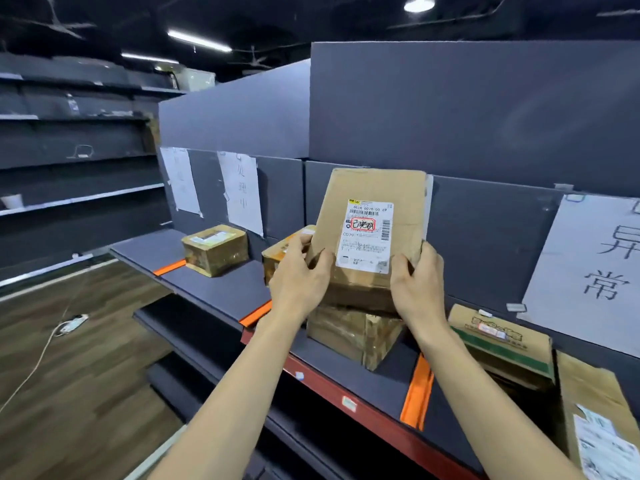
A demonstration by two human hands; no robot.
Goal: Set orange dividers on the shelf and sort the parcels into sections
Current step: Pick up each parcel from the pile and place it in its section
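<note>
both the left hand (298,276) and the right hand (417,278) are gripping a flat brown cardboard parcel (372,216), tilting its white label toward the camera, probably for reading. it is hovering above a taped brown box (353,332) on the dark grey shelf (214,289), between two orange dividers (417,393).

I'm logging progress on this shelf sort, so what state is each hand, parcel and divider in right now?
Left hand: grips the labelled parcel's left edge.
Right hand: grips its right edge.
Labelled parcel: held tilted, label facing the camera, above a taped parcel.
Taped parcel: lying on the shelf.
Small parcel: sitting alone in the left section.
Green-printed box: lying right of the near divider.
Orange dividers: three visible, flat on the shelf.
</note>
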